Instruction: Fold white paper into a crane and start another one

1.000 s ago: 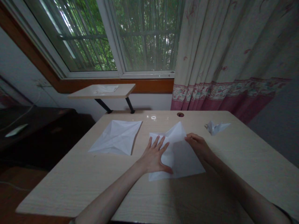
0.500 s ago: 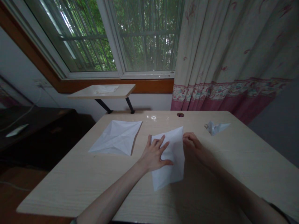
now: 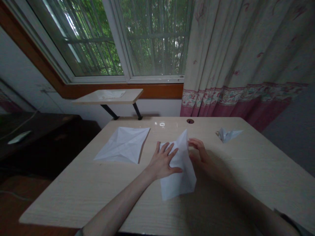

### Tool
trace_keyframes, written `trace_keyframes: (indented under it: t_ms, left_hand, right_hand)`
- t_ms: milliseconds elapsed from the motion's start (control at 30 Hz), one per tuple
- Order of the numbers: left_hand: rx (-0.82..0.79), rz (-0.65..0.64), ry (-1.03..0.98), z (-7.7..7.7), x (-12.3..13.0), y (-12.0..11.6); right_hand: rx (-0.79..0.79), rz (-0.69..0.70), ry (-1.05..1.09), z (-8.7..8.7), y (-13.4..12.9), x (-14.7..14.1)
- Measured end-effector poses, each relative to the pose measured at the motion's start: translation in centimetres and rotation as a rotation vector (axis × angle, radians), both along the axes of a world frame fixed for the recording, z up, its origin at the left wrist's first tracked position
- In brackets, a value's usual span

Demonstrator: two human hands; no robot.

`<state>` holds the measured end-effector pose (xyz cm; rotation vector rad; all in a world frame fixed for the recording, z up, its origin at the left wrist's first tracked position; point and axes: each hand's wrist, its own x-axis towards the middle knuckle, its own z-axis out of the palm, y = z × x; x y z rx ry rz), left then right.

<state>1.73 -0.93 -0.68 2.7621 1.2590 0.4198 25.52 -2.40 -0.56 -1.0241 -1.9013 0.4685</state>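
Note:
My left hand (image 3: 161, 163) lies flat with fingers spread on a white sheet of paper (image 3: 176, 189), pressing it to the table. The sheet's right part stands up along a fold, its top corner pointing upward. Beside that raised edge is my right hand (image 3: 203, 159), fingers extended and apart from the thumb, the fingertips at the back of the lifted flap. Whether they touch it is hard to make out. A second, creased white sheet (image 3: 123, 146) rests to the left of my left hand.
A small folded paper shape (image 3: 228, 134) lies at the back right of the wooden table (image 3: 98, 200). More white paper (image 3: 112, 94) is on a raised shelf (image 3: 133, 95) at the back left. A round cable hole (image 3: 190, 121) sits near the far edge, below the curtain (image 3: 221, 65).
The sheet's right part has risen and bent leftward, with its top corner now upright. My right hand has shifted slightly left and its curled fingers have straightened. My left hand stays in place.

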Motion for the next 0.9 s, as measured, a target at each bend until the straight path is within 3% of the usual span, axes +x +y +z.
trace_keyframes:
  t_ms: [133, 300, 633, 900]
  left_hand:
    - [0.010, 0.086, -0.060, 0.1, -0.2, 0.2]
    - [0.075, 0.209, -0.289, 0.1, -0.8, 0.9]
    - [0.104, 0.254, -0.749, 0.2, -1.2, 0.9]
    - [0.150, 0.302, -0.894, 0.2, -1.2, 0.7]
  right_hand:
    - [-0.025, 0.033, -0.053, -0.4, -0.5, -0.1]
    - [-0.060, 0.038, -0.109, -0.8, -1.0, -0.3]
    - [-0.068, 0.088, -0.192, -1.4, -1.6, -0.6]
    - [-0.019, 0.141, -0.288, -1.9, -1.5, -0.8]
